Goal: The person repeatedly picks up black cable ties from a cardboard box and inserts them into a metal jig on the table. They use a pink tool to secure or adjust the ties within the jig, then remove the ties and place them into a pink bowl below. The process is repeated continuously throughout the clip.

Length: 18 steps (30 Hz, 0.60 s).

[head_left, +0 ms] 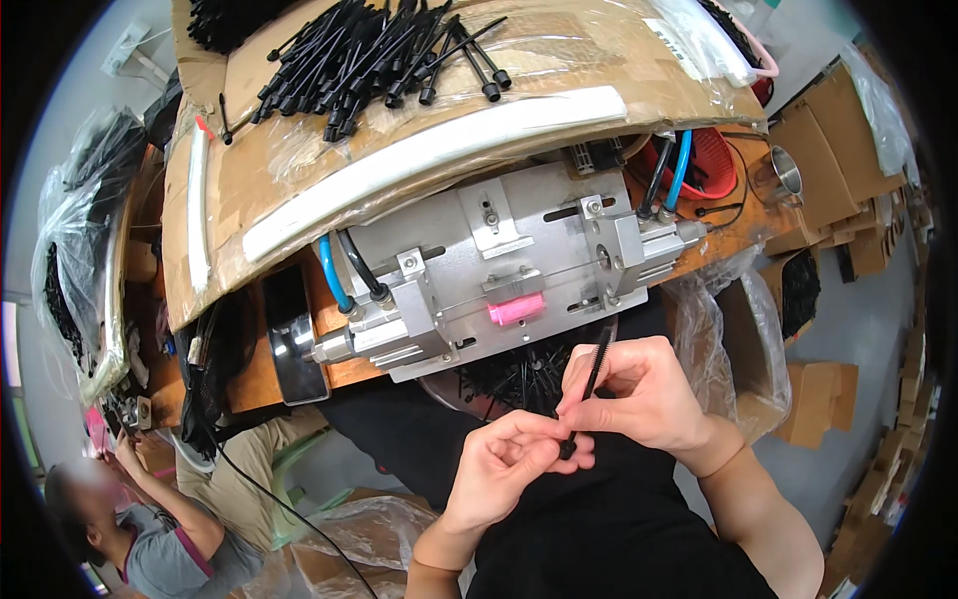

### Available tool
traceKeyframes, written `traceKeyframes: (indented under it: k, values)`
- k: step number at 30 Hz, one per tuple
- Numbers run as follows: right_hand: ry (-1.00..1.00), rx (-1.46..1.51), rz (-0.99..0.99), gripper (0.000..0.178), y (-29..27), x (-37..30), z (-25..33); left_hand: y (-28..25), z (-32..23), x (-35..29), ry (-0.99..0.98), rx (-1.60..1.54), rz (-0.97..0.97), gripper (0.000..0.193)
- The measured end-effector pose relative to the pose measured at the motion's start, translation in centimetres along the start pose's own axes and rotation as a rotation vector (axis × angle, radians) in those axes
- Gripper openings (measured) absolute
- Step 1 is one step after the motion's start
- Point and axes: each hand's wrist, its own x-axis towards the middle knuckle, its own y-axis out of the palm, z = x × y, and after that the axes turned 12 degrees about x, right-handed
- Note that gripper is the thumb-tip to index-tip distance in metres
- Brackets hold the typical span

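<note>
Both my hands meet in front of the metal fixture, around one thin black ribbed rod [599, 364] with a wider cap at its lower end. My right hand [639, 391] is closed, pinching the rod's shaft between thumb and fingers, its upper end tilted away from me. Fingers of my left hand [511, 461] are closed about the lower part, just by the cap. The fixture [439, 240] is a silver plate with an air cylinder on each side and a bright pink block [517, 308] at its middle front edge.
Similar black rods [369, 65] lie heaped on a cardboard sheet [299, 170] above the fixture. More black pieces [519, 377] are below its front edge. A phone [296, 344] rests at left, a red basket [714, 165] at right. Another person [180, 529] sits at lower left.
</note>
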Motion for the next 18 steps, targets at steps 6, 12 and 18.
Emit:
traceKeyframes:
  k: [6, 12, 18]
  values:
    - [-0.068, -0.014, -0.013, 0.012, -0.2, -0.1, -0.3, 1.4, 1.4, 0.3, 0.300, 0.014, -0.039, 0.031]
    - [-0.109, -0.157, -0.077, 0.029, -0.7, 0.4, -0.8, 1.8, 0.9, 0.7, 0.448, 0.603, -0.250, 0.037]
    - [-0.446, -0.462, -0.292, 0.039, -2.6, 0.2, -0.1, 0.7, -0.6, 4.7, 0.645, 1.774, -0.583, 0.075]
